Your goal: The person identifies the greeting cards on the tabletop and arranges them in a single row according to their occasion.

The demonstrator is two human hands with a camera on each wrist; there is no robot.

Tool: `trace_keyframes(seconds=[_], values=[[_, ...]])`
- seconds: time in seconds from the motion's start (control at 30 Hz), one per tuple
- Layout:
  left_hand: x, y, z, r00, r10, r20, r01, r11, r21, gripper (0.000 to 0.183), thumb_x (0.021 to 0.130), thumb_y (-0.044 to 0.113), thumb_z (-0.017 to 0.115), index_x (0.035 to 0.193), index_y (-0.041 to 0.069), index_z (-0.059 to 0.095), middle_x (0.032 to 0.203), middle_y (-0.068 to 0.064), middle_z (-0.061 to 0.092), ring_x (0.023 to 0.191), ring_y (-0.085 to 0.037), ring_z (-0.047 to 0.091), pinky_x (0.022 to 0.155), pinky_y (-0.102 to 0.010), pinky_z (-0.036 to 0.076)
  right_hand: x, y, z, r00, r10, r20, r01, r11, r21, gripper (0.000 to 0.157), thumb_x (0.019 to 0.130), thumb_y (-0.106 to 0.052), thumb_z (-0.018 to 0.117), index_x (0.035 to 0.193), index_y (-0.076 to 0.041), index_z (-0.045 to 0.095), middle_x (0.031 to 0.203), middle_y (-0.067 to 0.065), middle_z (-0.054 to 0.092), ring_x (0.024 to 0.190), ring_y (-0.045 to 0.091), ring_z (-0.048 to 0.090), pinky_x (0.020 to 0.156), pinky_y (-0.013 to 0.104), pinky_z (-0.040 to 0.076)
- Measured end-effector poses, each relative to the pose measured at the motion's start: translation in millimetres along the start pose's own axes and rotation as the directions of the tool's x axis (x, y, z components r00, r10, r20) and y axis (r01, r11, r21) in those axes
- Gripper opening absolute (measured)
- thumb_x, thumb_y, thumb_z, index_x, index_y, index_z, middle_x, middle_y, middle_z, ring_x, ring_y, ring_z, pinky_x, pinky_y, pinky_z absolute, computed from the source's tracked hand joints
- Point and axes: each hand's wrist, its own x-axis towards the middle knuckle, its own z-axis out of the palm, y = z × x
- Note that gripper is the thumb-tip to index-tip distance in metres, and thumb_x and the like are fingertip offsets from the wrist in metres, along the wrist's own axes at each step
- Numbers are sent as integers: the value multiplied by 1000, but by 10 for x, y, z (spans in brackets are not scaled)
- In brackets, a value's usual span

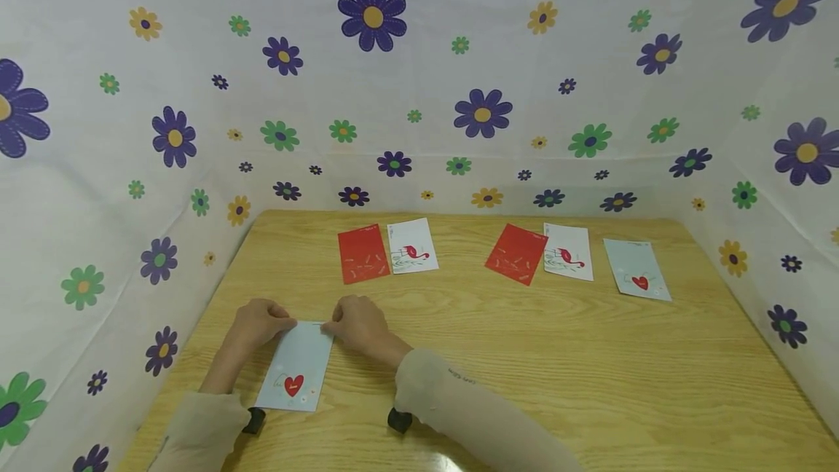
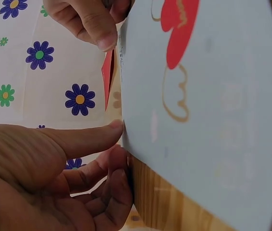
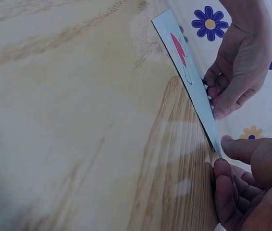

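Note:
A pale blue card (image 1: 303, 355) with a winged red heart on its lower part lies at the front left of the table. My left hand (image 1: 258, 323) pinches its far left corner between thumb and fingers. At the far right corner, my right hand (image 1: 359, 324) pinches the same card. Seen from the right wrist, the card (image 3: 186, 72) runs thin and slanted close over the wood, with the left hand (image 3: 239, 72) on its far edge. The left wrist view has the thumb of the left hand (image 2: 40, 168) on the card's edge.
Along the back of the wooden table (image 1: 524, 370) lie a red card (image 1: 363, 253) and a flamingo card (image 1: 412, 245). Farther right are another red card (image 1: 516, 253), a flamingo card (image 1: 568, 251) and a pale blue heart card (image 1: 637, 268). Flowered cloth (image 1: 419, 64) encloses the table's back and sides.

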Motion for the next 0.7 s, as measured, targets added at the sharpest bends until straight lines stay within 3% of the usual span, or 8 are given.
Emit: trace_keyframes(seconds=[0.23,0.43,0.57,0.7], values=[[12,-6,-75,1000,2,27,-2,1000,-3,35,94,23,73,106,-9,70,96,-18,72,90,-32,66,79,-48,55,8,37,-31,1000,-24,3,24,998,57,24,94,-29,78,94,-5,76,73,-5,65,61,7,52,55,19,44],[63,36,-149,999,17,29,-17,999,28,46,101,33,64,119,-9,67,109,-24,71,91,-31,67,77,-49,55,36,122,-114,996,-23,88,-1,965,263,25,99,-27,72,103,-3,75,65,1,64,52,10,58,50,21,46],[115,122,-172,1000,10,20,-10,1000,13,52,104,39,59,131,-6,62,123,-26,67,97,-34,67,80,-50,55,67,173,-257,996,-24,85,-4,949,316,27,100,-27,71,112,-3,71,81,2,68,61,13,63,57,23,52],[202,247,-182,995,83,-49,-85,995,-46,51,105,35,58,135,-6,59,131,-28,63,113,-42,63,90,-55,53,117,212,-464,1000,-10,-14,13,955,296,29,100,-26,71,117,-2,70,100,3,69,78,14,66,70,26,55]])
